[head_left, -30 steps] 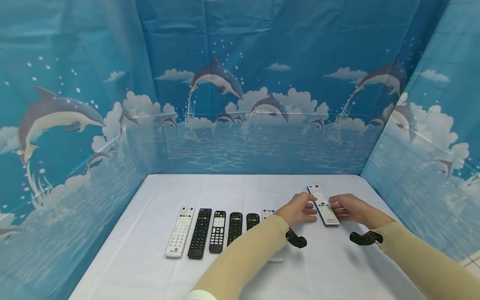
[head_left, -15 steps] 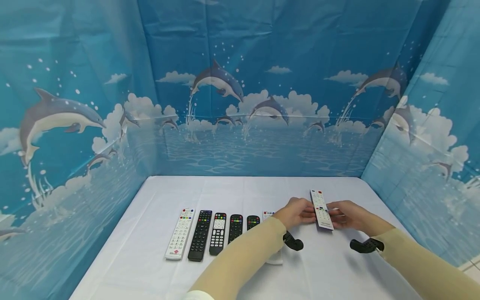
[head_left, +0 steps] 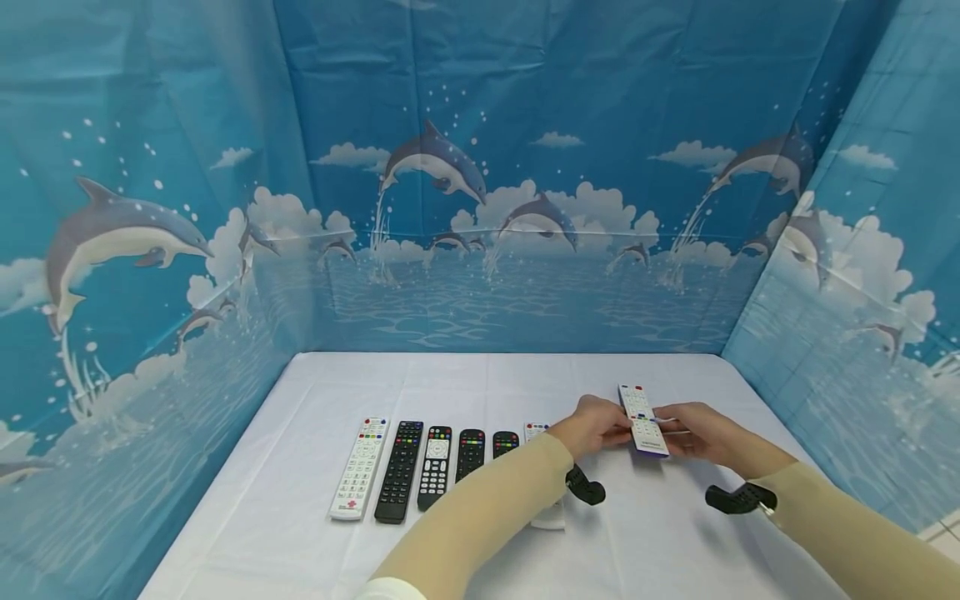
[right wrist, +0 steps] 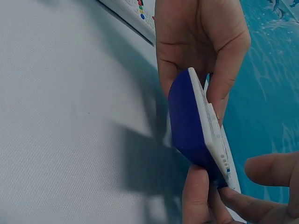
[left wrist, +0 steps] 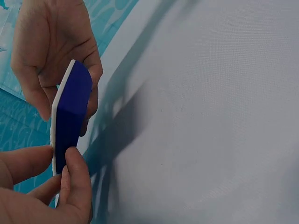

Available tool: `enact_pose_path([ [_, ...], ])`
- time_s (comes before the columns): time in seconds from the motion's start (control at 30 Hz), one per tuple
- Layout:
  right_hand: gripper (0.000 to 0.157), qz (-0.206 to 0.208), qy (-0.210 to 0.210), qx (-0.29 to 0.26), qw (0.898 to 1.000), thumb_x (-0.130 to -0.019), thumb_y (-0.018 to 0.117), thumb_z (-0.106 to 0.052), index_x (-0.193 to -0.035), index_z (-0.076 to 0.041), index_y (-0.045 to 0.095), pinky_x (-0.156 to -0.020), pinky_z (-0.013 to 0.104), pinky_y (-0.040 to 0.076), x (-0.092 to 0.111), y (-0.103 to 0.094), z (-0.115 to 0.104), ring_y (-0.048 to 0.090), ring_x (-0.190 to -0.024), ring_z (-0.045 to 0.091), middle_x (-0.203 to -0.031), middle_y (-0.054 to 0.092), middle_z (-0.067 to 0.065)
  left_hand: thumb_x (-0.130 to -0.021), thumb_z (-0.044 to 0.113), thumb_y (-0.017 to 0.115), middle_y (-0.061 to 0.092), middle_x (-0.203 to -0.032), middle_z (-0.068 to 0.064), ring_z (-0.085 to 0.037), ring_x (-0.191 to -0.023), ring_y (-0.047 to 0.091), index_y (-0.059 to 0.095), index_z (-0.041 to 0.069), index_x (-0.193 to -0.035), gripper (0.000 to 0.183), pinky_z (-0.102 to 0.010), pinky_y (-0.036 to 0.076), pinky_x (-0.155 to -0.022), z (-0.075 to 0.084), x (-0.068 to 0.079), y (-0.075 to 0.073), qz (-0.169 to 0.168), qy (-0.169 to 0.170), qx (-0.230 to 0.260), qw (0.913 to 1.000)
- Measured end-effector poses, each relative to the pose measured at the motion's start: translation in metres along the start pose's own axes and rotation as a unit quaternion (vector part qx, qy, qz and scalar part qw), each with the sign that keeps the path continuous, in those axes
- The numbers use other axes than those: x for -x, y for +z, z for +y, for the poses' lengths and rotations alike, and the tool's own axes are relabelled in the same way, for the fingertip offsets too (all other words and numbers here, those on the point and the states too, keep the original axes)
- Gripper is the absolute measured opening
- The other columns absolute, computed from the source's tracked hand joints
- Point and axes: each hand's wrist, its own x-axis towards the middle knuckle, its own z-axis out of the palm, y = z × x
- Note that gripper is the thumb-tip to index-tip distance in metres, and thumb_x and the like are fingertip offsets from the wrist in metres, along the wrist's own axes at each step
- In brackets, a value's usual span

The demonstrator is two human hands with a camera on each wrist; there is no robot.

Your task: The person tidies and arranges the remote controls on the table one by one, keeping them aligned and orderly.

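A white remote control (head_left: pixel 642 421) with a blue back is raised a little off the white cloth, towards the right. My left hand (head_left: pixel 597 423) pinches its left edge; in the left wrist view the thumb is on the white side and the fingers press the blue back (left wrist: pixel 72 107). On the other side is my right hand (head_left: pixel 699 429). In the right wrist view its fingers (right wrist: pixel 195 186) touch the blue back, while its thumb stands apart from the keyed face. Most of the keys are hidden in both wrist views.
In a row to the left lie a white remote (head_left: pixel 360 469), a long black remote (head_left: pixel 400 472), a black remote with white keys (head_left: pixel 434 467) and two smaller black ones. My left arm partly covers another white remote (head_left: pixel 551 518). A dolphin-print curtain (head_left: pixel 480 292) surrounds the table.
Both hands have closed in on the white remote, and it has come up off the cloth and a little nearer. Over the last half second its near end has tilted up.
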Motion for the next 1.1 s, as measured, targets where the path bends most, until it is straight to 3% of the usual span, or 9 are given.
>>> enact_pose_path([
  [0.43,0.066,-0.009,-0.035,0.042,0.998,-0.105,0.05,-0.03,-0.154,0.006,0.026,-0.082,0.038,0.06,0.021,0.002,-0.016,0.064,-0.098,0.027,-0.121,0.058,0.017,-0.083,-0.017,0.07,0.069,-0.085,-0.013,-0.026,-0.082,0.071,0.071,-0.003,-0.096,0.019,-0.047,0.059,-0.086,0.019,0.016,-0.002,-0.014,0.042,-0.015,0.9989],
  [0.6,0.065,-0.015,-0.043,0.046,0.998,-0.105,0.05,-0.026,-0.155,0.006,0.024,-0.084,0.04,0.06,0.03,0.011,-0.019,0.063,-0.103,0.031,-0.127,0.055,0.02,-0.082,-0.016,0.072,0.067,-0.084,-0.013,-0.028,-0.079,0.072,0.071,-0.002,-0.095,0.02,-0.046,0.061,-0.079,0.022,0.023,-0.009,-0.001,0.053,-0.052,0.9972],
  [0.83,0.062,-0.034,-0.065,0.048,0.996,-0.105,0.05,-0.024,-0.154,0.006,0.028,-0.085,0.042,0.06,0.042,0.031,-0.024,0.065,-0.105,0.031,-0.129,0.056,0.02,-0.081,-0.015,0.073,0.066,-0.083,-0.012,-0.027,-0.077,0.072,0.07,-0.003,-0.098,0.021,-0.045,0.062,-0.077,0.028,0.043,-0.028,0.004,0.076,-0.092,0.9929],
  [1.1,0.06,-0.047,-0.078,0.041,0.995,-0.102,0.054,-0.018,-0.152,0.006,0.032,-0.084,0.043,0.06,0.052,0.057,-0.025,0.065,-0.105,0.034,-0.129,0.057,0.02,-0.082,-0.016,0.071,0.068,-0.086,-0.014,-0.029,-0.079,0.073,0.069,-0.004,-0.104,0.025,-0.041,0.062,-0.072,0.027,0.061,-0.058,-0.012,0.086,-0.081,0.9929],
])
